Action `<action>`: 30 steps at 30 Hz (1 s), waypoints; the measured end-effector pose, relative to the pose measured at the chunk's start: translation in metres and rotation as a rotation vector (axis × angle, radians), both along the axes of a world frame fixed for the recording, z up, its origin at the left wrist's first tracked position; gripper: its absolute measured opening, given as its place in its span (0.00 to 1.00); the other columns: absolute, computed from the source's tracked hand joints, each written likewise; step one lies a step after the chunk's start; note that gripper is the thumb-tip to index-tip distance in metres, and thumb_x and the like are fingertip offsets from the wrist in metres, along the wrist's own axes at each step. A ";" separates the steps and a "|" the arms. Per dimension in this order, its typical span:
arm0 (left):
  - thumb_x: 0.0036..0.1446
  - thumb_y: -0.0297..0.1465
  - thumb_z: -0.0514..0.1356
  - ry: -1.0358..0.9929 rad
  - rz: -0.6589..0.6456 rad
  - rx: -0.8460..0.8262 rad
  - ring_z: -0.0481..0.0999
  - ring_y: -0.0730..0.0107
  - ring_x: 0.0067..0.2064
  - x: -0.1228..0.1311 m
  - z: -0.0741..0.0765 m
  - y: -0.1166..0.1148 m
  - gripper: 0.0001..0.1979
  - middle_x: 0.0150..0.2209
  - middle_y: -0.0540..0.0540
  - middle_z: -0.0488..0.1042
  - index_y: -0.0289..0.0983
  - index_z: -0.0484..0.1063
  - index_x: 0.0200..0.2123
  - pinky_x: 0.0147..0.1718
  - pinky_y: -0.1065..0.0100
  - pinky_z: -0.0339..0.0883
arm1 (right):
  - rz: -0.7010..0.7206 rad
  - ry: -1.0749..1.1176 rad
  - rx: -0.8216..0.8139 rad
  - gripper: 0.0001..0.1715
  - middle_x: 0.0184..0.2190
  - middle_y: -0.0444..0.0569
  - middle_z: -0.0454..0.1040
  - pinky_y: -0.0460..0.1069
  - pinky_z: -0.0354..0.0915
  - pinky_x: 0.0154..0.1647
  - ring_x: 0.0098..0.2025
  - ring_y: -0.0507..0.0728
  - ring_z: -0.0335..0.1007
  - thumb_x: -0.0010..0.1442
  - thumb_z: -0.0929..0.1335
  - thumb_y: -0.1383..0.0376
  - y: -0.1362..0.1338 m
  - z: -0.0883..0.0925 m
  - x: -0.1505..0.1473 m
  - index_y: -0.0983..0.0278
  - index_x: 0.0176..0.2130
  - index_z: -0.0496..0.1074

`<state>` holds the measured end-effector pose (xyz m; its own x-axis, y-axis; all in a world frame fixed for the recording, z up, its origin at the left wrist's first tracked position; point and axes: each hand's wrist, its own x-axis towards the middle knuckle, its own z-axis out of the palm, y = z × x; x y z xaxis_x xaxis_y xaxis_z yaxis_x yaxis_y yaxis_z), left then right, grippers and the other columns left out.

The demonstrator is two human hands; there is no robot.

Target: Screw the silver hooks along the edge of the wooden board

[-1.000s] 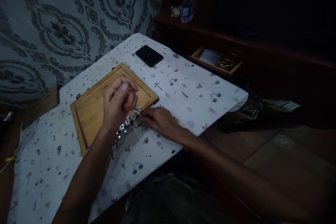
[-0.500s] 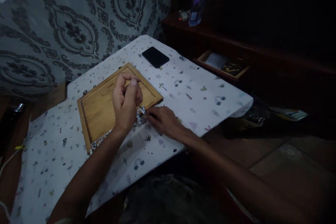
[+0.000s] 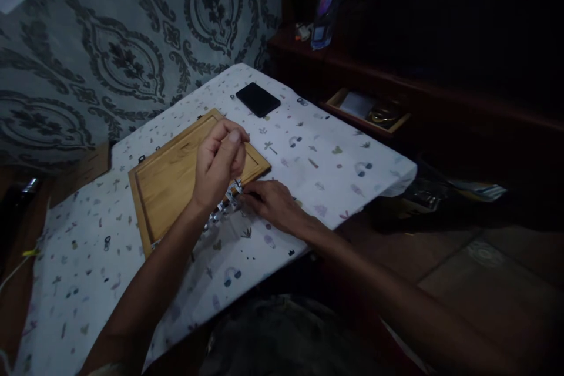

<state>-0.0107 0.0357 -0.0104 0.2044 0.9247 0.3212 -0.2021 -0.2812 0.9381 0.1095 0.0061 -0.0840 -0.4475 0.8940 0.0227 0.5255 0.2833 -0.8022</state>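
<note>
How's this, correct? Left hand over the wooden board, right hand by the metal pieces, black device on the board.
No: the black device lies on the tablecloth, apart from the wooden board, per the head view. The rest stands: left hand over the board, right hand by the metal pieces.

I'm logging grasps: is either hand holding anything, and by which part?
Can't tell: the left hand is curled above the board, its inside hidden; the right hand is at the metal pieces, grip unclear.

A home is shown by the leafy patterned wall [image 3: 123, 61], the cloth [image 3: 326, 185] with little pictures, and the open drawer [image 3: 399, 124].
</note>
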 end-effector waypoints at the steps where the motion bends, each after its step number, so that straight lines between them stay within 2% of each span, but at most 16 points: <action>1: 0.59 0.42 0.66 0.002 0.063 0.026 0.53 0.80 0.16 0.001 0.000 -0.001 0.14 0.16 0.57 0.56 0.37 0.70 0.31 0.15 0.77 0.50 | -0.002 -0.002 0.004 0.13 0.30 0.46 0.77 0.47 0.55 0.35 0.32 0.53 0.67 0.68 0.65 0.63 0.000 -0.001 0.000 0.64 0.34 0.77; 4: 0.60 0.41 0.65 -0.034 0.229 0.065 0.56 0.80 0.18 0.002 0.002 -0.006 0.14 0.18 0.56 0.58 0.38 0.69 0.31 0.17 0.77 0.53 | -0.006 -0.006 0.024 0.13 0.29 0.46 0.77 0.47 0.55 0.34 0.31 0.52 0.67 0.67 0.65 0.63 0.000 -0.004 0.000 0.64 0.35 0.77; 9: 0.63 0.38 0.62 -0.152 0.360 0.079 0.46 0.82 0.16 0.001 0.008 -0.011 0.13 0.16 0.59 0.51 0.38 0.68 0.30 0.14 0.77 0.41 | -0.010 0.004 0.055 0.13 0.31 0.47 0.79 0.48 0.56 0.35 0.32 0.53 0.69 0.67 0.65 0.62 0.001 -0.009 -0.001 0.63 0.36 0.78; 22: 0.62 0.40 0.64 -0.173 0.350 0.098 0.46 0.82 0.16 0.000 0.000 -0.005 0.14 0.16 0.59 0.51 0.38 0.67 0.30 0.15 0.77 0.41 | 0.001 -0.026 0.016 0.13 0.33 0.48 0.80 0.48 0.57 0.37 0.35 0.54 0.71 0.68 0.65 0.62 0.000 -0.002 0.000 0.64 0.37 0.78; 30: 0.64 0.35 0.62 -0.146 0.342 0.084 0.47 0.81 0.16 -0.003 0.000 -0.008 0.10 0.16 0.58 0.52 0.38 0.69 0.30 0.15 0.77 0.44 | -0.003 -0.032 0.013 0.12 0.32 0.48 0.80 0.48 0.57 0.36 0.34 0.54 0.70 0.67 0.65 0.63 0.000 -0.003 0.000 0.63 0.38 0.79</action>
